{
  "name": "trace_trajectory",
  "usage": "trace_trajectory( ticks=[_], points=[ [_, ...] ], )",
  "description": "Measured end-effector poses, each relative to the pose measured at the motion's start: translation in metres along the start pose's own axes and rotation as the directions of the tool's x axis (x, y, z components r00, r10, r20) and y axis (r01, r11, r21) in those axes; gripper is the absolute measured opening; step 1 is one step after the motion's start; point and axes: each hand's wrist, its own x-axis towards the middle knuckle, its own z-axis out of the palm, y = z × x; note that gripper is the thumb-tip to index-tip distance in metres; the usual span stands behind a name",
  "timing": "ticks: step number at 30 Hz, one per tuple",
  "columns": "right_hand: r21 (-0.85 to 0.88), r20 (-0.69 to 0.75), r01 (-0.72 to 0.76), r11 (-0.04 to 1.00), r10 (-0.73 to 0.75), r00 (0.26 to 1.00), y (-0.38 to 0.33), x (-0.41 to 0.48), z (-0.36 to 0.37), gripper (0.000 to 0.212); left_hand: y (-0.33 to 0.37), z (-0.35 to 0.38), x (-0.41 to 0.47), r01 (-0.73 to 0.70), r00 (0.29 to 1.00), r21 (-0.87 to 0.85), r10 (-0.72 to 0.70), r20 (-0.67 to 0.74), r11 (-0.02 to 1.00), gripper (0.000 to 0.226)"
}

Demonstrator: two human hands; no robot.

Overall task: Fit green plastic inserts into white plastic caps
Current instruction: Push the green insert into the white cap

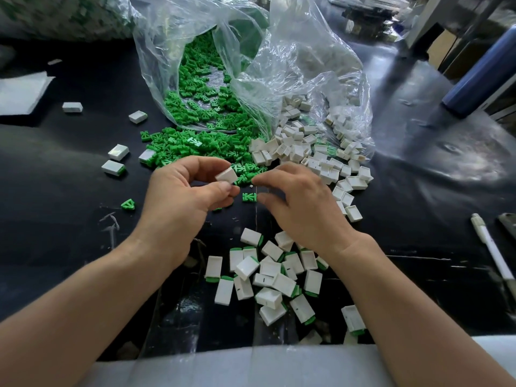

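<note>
glossy black table cover (69,169) spread wide, pale glare (460,157) on it well right of the right hand (304,208), blue roll (480,76) farther beyond, white pen (491,247) right of that wrist, white foam sheet (19,93) far left of the left hand (178,199)

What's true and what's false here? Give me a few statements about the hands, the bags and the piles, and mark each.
The left hand pinches a white cap. True.
The right hand holds the pen. False: the pen lies untouched on the black table, far right.
Green inserts spill from a clear bag. True.
Assembled caps sit in a tray. False: they lie loose on the table near the person.
</note>
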Motion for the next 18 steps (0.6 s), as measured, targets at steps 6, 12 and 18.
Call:
trace_trajectory(
  ticks=[6,12,18],
  points=[
    [-0.093,0.139,0.013,0.996,0.0,0.99,-0.003,0.001,0.007,0.027,-0.001,0.0,-0.001,0.011,1.0,0.024,-0.011,0.015,1.0,0.027],
    [0.038,0.079,-0.012,0.999,0.009,0.997,-0.003,-0.001,0.005,0.008,-0.001,0.002,-0.003,0.039,0.997,0.034,-0.041,0.066,0.999,0.019],
    [0.443,-0.037,-0.129,0.887,0.162,0.986,-0.003,0.0,-0.007,0.024,0.0,0.002,-0.003,0.069,0.994,0.018,-0.071,0.087,0.997,0.014]
  ],
)
